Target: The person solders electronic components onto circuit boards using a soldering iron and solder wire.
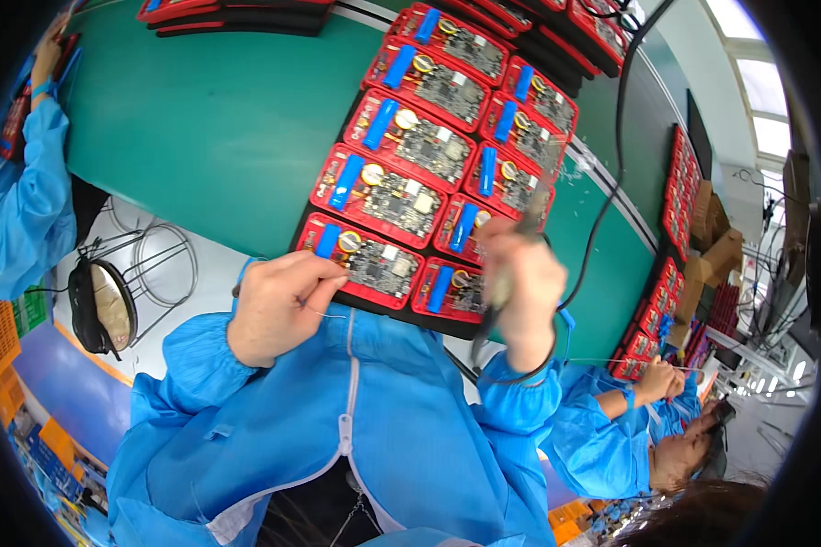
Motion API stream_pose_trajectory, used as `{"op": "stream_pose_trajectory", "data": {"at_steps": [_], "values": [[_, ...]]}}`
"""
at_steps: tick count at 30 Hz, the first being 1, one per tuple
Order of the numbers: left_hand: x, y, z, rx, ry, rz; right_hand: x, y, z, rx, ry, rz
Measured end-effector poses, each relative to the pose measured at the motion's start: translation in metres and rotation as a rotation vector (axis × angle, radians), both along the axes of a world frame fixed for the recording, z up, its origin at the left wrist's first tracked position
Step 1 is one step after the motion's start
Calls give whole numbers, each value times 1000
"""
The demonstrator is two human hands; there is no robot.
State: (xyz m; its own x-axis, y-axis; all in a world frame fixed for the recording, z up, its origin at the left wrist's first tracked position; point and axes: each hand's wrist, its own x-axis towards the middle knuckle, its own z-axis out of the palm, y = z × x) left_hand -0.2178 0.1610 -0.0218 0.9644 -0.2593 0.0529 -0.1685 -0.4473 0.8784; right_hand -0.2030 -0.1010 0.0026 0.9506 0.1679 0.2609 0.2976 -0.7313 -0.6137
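Note:
My left hand (278, 301) is closed, thumb and fingertips pinched on a thin solder wire (335, 316) at the near left corner of a tray of boards. Beside those fingertips lies the nearest left circuit board (381, 269) in its red case, with a blue cylinder (327, 242) and a round coin cell (349, 242). My right hand (524, 283), smeared by motion, is wrapped round what looks like a soldering iron (535, 211). It is raised over the right column of boards and points away from me, its far end blurred. My right hand partly hides the near right boards.
Two columns of red-cased boards (429, 146) cover the middle of the green table (219, 118). A black cable (618, 137) hangs at the right. More stacked red trays (237, 16) stand at the back. Co-workers in blue sleeves (27, 201) sit left and right; a stool (109, 305) stands left.

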Motion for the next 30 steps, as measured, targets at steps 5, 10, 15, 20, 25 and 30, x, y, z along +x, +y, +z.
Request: {"op": "stream_pose_trajectory", "data": {"at_steps": [5,10,15,20,25,30], "values": [[7,1,2,4,-20,-63,17,-73,5,-340,-271,-398],[2,4,3,42,-74,-67,-3,-58,13,223,-105,-411],[0,2,5,74,-66,-66,-39,-11,-1,535,-6,-298],[1,2,7,125,-19,-85,-61,37,-21,1059,319,-215],[1,0,10,137,28,-68,-72,47,-35,1013,322,-128],[1,-3,11,164,23,-41,-65,50,-41,748,159,-24]]}}
